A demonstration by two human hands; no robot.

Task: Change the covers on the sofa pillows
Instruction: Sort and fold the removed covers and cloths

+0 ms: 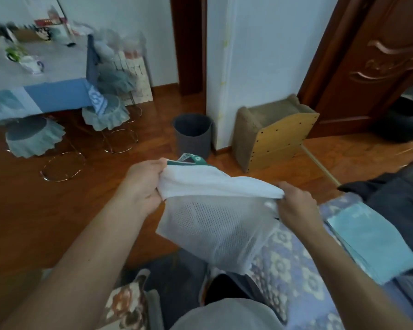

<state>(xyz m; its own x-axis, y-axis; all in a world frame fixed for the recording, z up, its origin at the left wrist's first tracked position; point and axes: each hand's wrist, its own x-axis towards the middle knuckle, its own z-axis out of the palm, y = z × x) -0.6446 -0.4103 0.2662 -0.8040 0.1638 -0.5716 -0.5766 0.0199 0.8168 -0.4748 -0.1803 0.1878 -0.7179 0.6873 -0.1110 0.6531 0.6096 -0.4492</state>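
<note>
Both hands hold the white mesh cover [215, 220] by its top edge: left hand [144, 184] fingers pinch one corner, right hand [296, 206] fingers pinch the other. The cover hangs below the fingers. If one pinch loosens, that corner could probably fall.

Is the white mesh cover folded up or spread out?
Spread out: the white mesh cover hangs between the left hand and right hand.

Both bare forearms reach forward from the bottom of the view, the left hand [144, 186] with fingers curled and thumb on top gripping one end of the white mesh cover [215, 220], the right hand [296, 206] pinching its other end, held slightly lower
</note>
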